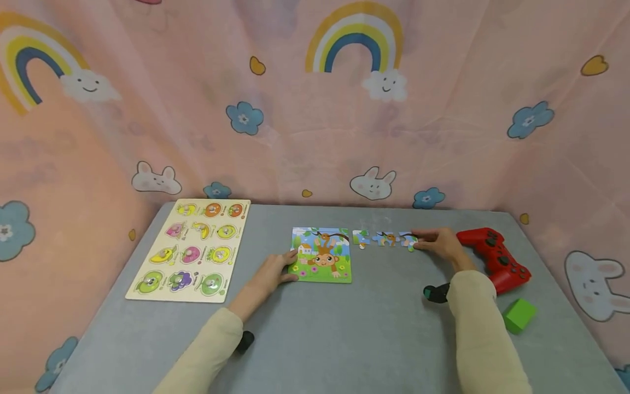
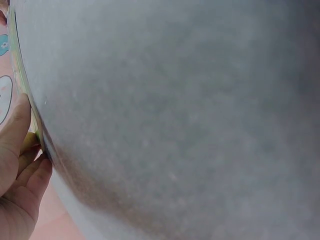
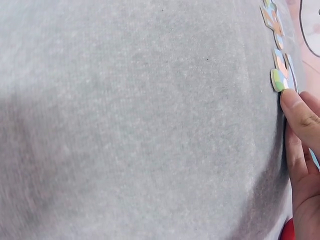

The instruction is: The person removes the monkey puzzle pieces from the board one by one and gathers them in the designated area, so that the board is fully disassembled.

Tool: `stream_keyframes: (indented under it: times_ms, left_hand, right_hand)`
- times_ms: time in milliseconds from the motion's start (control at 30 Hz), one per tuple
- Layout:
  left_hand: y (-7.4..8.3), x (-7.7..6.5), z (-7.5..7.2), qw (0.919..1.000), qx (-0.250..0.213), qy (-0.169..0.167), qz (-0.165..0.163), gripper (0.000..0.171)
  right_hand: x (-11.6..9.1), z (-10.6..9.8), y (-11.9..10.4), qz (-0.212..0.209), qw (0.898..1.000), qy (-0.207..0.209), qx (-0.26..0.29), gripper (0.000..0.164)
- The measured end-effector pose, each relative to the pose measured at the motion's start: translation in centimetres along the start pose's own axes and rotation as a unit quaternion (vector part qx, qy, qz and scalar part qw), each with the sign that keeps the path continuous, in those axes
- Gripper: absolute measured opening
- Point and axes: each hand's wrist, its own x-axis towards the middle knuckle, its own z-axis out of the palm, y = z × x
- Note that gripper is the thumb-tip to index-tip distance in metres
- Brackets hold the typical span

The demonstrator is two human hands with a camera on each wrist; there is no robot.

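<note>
A square jigsaw puzzle [image 1: 322, 262] with a monkey picture lies near the table's middle. My left hand [image 1: 268, 273] grips its left edge; in the left wrist view, that hand's fingers [image 2: 19, 117] are at the thin edge. To the puzzle's right, three loose puzzle pieces run in a row: a green-and-blue piece [image 1: 361, 237], a piece with brown on it [image 1: 386, 239] and a right-hand piece [image 1: 406, 238]. My right hand [image 1: 440, 243] pinches the right end of that last piece. In the right wrist view, the thumb [image 3: 295, 107] lies against the puzzle piece [image 3: 283, 72].
A fruit peg board [image 1: 189, 249] lies on the left of the grey table [image 1: 364, 339]. To the right are a red game controller [image 1: 497, 260], close beside my right forearm, and a green block [image 1: 519, 316]. A patterned pink curtain [image 1: 295, 153] hangs behind the table.
</note>
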Motion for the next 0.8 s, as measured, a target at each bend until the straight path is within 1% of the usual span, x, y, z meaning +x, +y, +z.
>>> stream_keyframes:
  times_ms: [133, 233, 400, 500, 600, 800]
  left_hand:
    - [-0.1, 0.0, -0.1, 1.0, 0.004, -0.006, -0.003, 0.055]
    - [-0.2, 0.0, -0.1, 1.0, 0.004, -0.005, -0.003, 0.055]
    - [-0.1, 0.0, -0.2, 0.9998, -0.009, -0.007, -0.013, 0.055]
    - [0.0, 0.0, -0.2, 0.9996, -0.016, -0.008, -0.021, 0.055]
    - [0.0, 0.0, -0.2, 0.9996, -0.016, -0.008, -0.021, 0.055]
    - [0.0, 0.0, -0.4, 0.9998, -0.015, -0.001, -0.01, 0.055]
  right_hand:
    - [0.1, 0.0, 0.0, 0.005, 1.0, 0.0, -0.003, 0.048]
    - [0.2, 0.0, 0.1, 0.012, 1.0, -0.004, 0.009, 0.049]
    - [0.2, 0.1, 0.2, 0.019, 0.999, -0.007, 0.028, 0.052]
    - [0.1, 0.1, 0.2, 0.022, 0.999, -0.008, 0.041, 0.054]
    - [-0.1, 0.0, 0.1, 0.027, 0.998, -0.011, 0.053, 0.055]
    - [-0.9, -0.4, -0.4, 0.006, 0.993, -0.006, 0.115, 0.056]
